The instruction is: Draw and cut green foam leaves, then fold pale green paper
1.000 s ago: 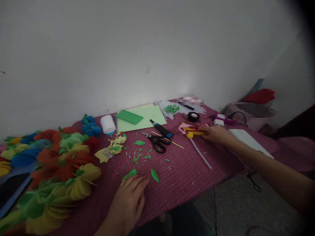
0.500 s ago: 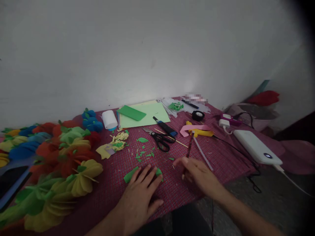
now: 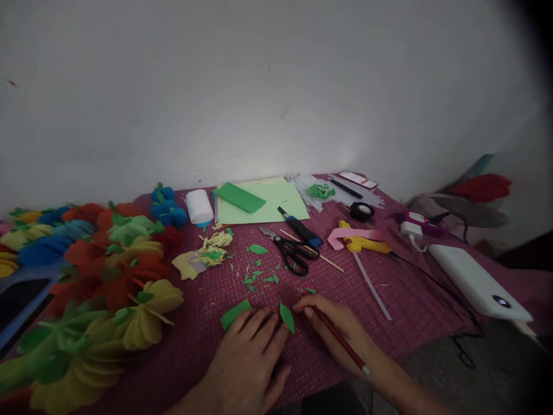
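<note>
My left hand [image 3: 248, 360] lies palm down, fingers stretched out, on a green paper piece [image 3: 235, 314] at the front of the table. A pointed green paper leaf [image 3: 286, 317] shows at its fingertips. Close by on the right, my right hand [image 3: 341, 331] is closed on a dark red pencil [image 3: 339, 335], held in a writing grip with its tip down near the leaf. Small green paper scraps [image 3: 261, 276] and another cut leaf [image 3: 258, 249] lie beyond the hands. Black-handled scissors [image 3: 296, 253] rest open behind them.
Paper flowers [image 3: 125, 259] crowd the left side. A utility knife [image 3: 299, 226], green sheets [image 3: 276, 202], a yellow glue gun [image 3: 358, 242], a tape measure [image 3: 362, 211] and a white power bank [image 3: 479, 282] lie around. The cloth-covered table ends at the right front; cables hang there.
My right hand has turned the pencil from upright to slanting, tip down, and moved closer to the leaf. My left hand stays on the green paper. The view has shifted slightly.
</note>
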The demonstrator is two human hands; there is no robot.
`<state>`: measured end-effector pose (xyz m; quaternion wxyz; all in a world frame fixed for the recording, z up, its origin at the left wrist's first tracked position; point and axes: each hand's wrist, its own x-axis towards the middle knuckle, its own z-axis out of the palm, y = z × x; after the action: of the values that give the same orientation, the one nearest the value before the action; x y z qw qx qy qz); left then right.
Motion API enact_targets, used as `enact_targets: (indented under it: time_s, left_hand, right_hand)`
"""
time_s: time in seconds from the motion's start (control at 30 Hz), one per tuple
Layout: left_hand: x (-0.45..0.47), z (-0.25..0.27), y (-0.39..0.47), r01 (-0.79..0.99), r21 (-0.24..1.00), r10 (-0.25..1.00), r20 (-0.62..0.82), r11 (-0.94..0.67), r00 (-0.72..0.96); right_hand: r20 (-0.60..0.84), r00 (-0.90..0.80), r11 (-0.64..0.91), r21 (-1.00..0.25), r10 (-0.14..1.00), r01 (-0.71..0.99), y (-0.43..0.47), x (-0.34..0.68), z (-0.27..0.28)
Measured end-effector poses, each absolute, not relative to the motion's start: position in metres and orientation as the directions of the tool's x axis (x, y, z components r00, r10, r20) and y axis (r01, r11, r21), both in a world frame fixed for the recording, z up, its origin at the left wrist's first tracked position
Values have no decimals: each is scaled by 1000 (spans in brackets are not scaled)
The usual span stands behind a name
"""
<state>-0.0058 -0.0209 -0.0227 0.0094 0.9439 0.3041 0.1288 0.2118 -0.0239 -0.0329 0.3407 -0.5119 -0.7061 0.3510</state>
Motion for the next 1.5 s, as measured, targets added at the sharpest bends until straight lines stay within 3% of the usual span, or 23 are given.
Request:
enact_targets:
  time_s: [0.3, 0.57, 0.7, 0.87, 1.23, 1.5]
  left_hand:
    - [-5, -28, -17, 581, 56, 571, 286, -812, 770]
    - [-5, -25, -16, 563, 110, 574, 176, -819, 800]
    - [-7, -29, -13, 552, 152, 567, 77, -820, 820]
    - [-8, -31, -12, 549, 169, 563, 48, -819, 825]
    - [-8, -29, -13, 557, 178, 568, 16, -811, 823]
    - [-8, -33, -14, 545, 179, 564, 78, -819, 822]
  right_hand:
    - [114, -332, 275, -825, 936, 494, -25, 211, -36]
    - [-58, -104, -17, -933, 993, 358, -22, 218, -28]
    - [-99, -107, -64, -955, 989, 290, -9, 215, -22]
    - [-21, -151, 12, -976, 988, 219, 1, 206, -22]
    - [-13, -211, 31, -979, 977, 203, -4, 207, -39]
    - [-30, -226, 41, -953, 974, 300, -3, 208, -43]
